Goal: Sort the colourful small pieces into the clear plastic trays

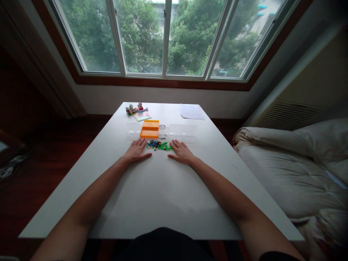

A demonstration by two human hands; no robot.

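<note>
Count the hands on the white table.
2. The left hand rests just left of the small colored pieces; the right hand rests at their right edge. Both are in plain view; no others show.

Colourful pieces (163, 146) on white table (163, 192)

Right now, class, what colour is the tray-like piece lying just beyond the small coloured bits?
The tray-like piece is orange; the head view shows it best.
</note>
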